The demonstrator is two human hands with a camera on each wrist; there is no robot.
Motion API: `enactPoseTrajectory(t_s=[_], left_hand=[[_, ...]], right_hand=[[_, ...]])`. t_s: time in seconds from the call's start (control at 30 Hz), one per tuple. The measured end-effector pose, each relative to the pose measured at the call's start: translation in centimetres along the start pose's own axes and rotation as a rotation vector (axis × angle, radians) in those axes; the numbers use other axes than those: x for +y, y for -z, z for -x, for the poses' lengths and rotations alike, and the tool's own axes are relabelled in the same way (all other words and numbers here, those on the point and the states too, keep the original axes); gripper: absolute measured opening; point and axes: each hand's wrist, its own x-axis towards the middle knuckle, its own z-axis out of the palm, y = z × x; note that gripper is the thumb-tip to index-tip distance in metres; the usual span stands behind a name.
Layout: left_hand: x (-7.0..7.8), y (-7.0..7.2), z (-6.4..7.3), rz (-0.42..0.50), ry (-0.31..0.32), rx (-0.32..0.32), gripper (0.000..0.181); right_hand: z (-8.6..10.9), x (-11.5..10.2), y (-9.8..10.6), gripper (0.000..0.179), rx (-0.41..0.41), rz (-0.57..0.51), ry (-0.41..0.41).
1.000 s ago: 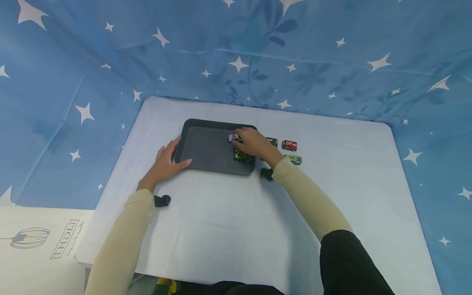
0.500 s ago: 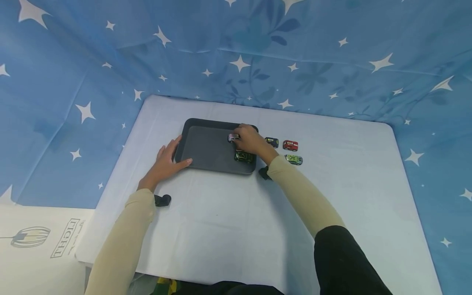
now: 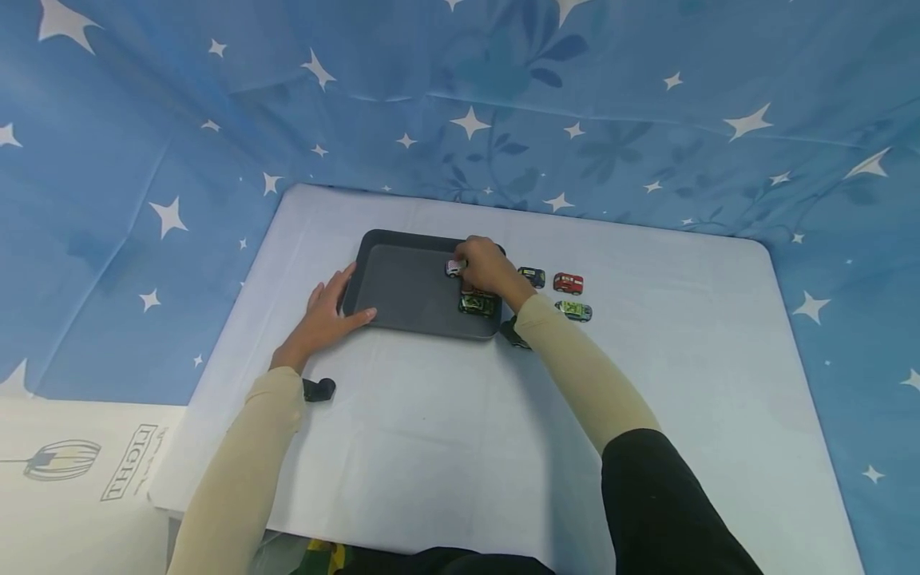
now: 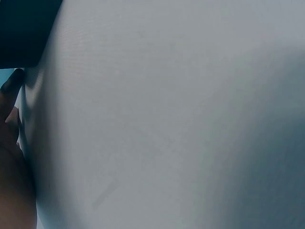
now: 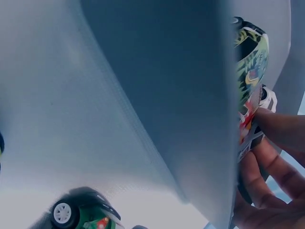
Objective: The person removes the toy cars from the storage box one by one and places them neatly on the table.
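A small white and pink toy car [image 3: 453,268] is in the right part of the dark grey tray [image 3: 402,287]. My right hand [image 3: 487,265] reaches over the tray's far right side and pinches this car between thumb and fingers. In the right wrist view, the thumb [image 5: 281,126] lies against it, and the tray wall covers part of the car. Nearer me in the tray sits a green patterned toy car [image 3: 476,303], with a reddish one partly hidden behind it. My left hand [image 3: 319,319] touches the tray's left edge with its fingers spread and thumb at the front corner.
Right of the tray, a dark blue toy car [image 3: 532,276], a red one [image 3: 569,283] and a light green one [image 3: 573,311] stand on the white table [image 3: 431,447]. A dark green car [image 5: 90,210] sits near the right sleeve. A starry blue curtain [image 3: 359,72] hangs behind.
My right hand has shifted slightly away from me and the forearm has moved left, uncovering the dark blue car. The left hand stays at the tray edge.
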Motion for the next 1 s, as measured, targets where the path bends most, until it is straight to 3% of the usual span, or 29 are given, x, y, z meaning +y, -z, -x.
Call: enactPoseTrajectory(t_s=[0.53, 1.0], left_hand=[[0.29, -0.03, -0.20, -0.002, 0.012, -0.001, 0.105], [0.09, -0.11, 0.04, -0.001, 0.039, -0.004, 0.105]], right_hand=[[-0.05, 0.33, 0.06, 0.027, -0.028, -0.003, -0.020], [0.49, 0.56, 0.62, 0.025, 0.009, 0.006, 0.034]])
